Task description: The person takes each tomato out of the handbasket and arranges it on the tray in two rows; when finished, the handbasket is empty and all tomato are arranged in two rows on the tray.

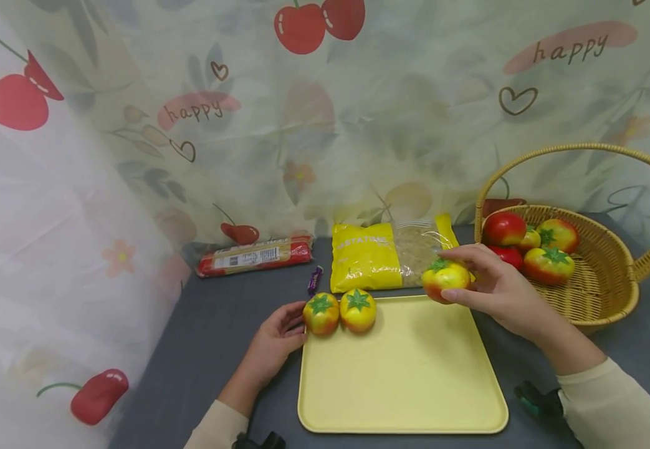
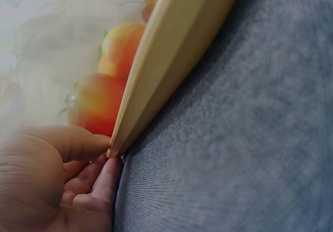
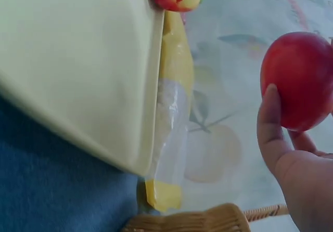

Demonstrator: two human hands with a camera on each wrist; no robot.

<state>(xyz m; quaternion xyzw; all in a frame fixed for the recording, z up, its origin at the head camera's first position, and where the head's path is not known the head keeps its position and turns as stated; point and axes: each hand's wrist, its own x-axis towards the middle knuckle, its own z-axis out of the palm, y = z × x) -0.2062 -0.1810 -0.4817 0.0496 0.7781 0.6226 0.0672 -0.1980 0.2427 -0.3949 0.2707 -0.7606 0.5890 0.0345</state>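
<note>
My right hand holds a yellow-and-red toy tomato with a green leafy top, raised over the far right corner of the pale yellow tray. From the right wrist view the same tomato shows its red underside between thumb and fingers. Two similar tomatoes sit side by side at the tray's far left corner, a left one and a right one. Beside the left one, my left hand is at the tray corner; in the left wrist view thumb and finger pinch the tray's rim.
At the right stands a wicker basket with a tall handle, holding several red and yellow-red tomatoes. Behind the tray lie a yellow bag, a red-ended packet and a small purple-wrapped item. A printed curtain hangs behind.
</note>
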